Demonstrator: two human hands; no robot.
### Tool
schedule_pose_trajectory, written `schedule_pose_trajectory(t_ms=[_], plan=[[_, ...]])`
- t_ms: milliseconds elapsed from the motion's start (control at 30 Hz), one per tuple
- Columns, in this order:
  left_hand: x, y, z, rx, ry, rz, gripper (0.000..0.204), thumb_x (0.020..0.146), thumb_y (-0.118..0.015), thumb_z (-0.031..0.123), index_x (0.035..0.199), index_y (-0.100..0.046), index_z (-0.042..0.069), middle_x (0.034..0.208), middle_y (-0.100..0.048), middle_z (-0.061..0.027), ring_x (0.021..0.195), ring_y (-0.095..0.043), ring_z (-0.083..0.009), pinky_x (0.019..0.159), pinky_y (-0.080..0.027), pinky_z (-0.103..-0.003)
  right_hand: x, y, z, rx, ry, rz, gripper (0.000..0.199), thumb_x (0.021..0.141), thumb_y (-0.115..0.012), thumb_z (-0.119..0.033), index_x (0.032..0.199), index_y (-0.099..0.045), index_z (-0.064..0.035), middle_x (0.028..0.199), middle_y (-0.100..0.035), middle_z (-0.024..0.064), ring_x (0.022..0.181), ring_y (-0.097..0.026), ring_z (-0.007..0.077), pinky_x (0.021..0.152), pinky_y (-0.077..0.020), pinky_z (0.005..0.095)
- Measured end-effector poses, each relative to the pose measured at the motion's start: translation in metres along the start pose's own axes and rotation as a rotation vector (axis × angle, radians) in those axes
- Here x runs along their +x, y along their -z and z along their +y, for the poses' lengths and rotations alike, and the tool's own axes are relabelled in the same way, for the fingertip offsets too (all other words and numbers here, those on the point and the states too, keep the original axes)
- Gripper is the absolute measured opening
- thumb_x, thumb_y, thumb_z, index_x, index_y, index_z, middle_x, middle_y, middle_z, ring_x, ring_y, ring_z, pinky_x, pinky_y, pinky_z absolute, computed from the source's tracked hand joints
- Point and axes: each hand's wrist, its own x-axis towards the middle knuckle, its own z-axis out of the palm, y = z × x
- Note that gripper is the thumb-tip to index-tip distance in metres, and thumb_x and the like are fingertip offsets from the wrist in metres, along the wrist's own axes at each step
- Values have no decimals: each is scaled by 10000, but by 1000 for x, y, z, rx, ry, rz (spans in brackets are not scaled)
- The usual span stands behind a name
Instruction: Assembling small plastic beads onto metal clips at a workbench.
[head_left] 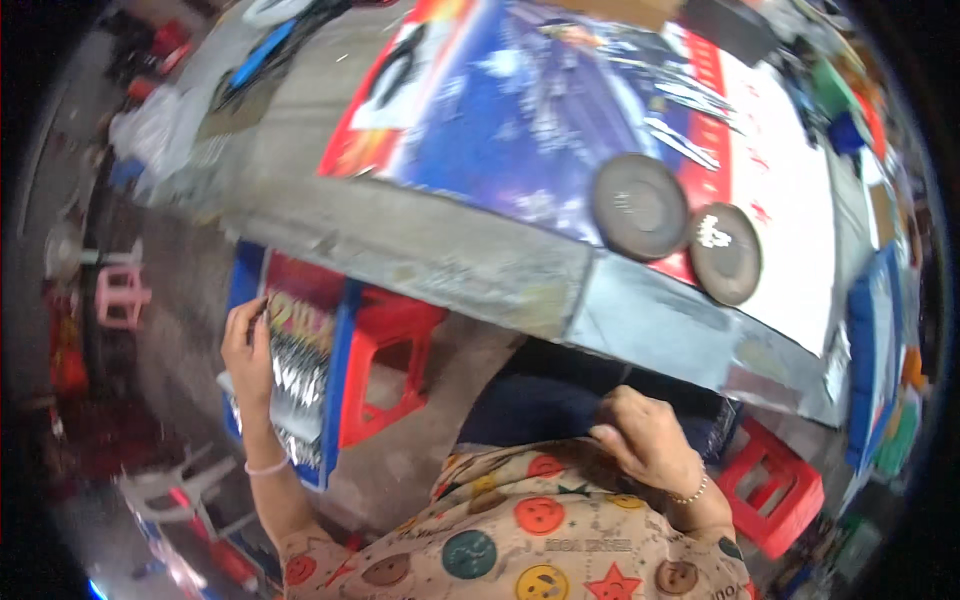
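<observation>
The person's left hand (pixel 247 345) reaches down beside the long grey workbench (pixel 420 250), below its near-left edge, into a blue plastic crate (pixel 335 390) that stands on the floor; the fingers are pinched together on the top edge of a stack of shiny silver foil sheets (pixel 295 375) packed upright in that crate, so the hand is closed on the foil. The right hand (pixel 650 440) lies in the lap under the bench's near edge, fingers curled loosely against the patterned, smiley-printed shirt (pixel 520 540); it holds nothing that I can make out. Just right of the crate, still under the bench, is a red plastic stool (pixel 395 360), and a second red stool (pixel 775 485) sits beyond the right hand. On the bench top lies a large blue and red printed poster sheet (pixel 560 110), with two dark round discs (pixel 640 207) resting at its near-right edge, touching or nearly so. The foil looks thin, light and easily creased, likely slippery face to face, so a gentle pinch at a top corner, peeling one sheet off the pack, seems the safest hold; the edges may be sharp.
</observation>
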Motion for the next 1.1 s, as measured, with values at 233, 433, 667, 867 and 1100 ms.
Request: schedule_pose_trajectory(t_ms=[233,433,667,867,1100], plan=[[83,-120,268,-417,-759,-514,170,821,-570,-14,981,-624,-4,931,-602,-144,839,-599,-267,759,-471,-316,-25,-7,13,62,57,95,212,853,-623,-198,812,-512,-22,767,-505,138,619,-548,318,543,-461,388],[137,-291,359,-236,-1067,-446,125,771,-633,48,885,-584,32,862,-540,-149,834,-551,-357,708,-459,-416,-54,0,26,156,30,173,180,860,-619,-182,852,-533,-25,782,-517,125,644,-548,308,567,-454,370],[156,-327,367,-133,-1041,-653,152,796,-649,105,851,-532,26,847,-531,-137,835,-540,-336,708,-444,-403,-75,26,51,239,-118,339,158,853,-628,-158,868,-558,-17,806,-541,135,678,-574,317,597,-471,384],[175,-278,352,-502,-619,-752,127,879,-572,124,933,-544,12,848,-607,-92,805,-594,-183,721,-471,-305,-72,54,42,173,-37,297,119,797,-667,-71,837,-584,5,812,-591,123,707,-595,287,620,-486,348],[104,-179,311,-1242,-235,-766,71,951,-452,65,1003,-436,20,847,-553,-75,753,-569,-131,715,-478,-265,-38,101,22,-57,-7,305,170,779,-670,-69,842,-520,-19,774,-512,136,662,-550,318,576,-452,381]])
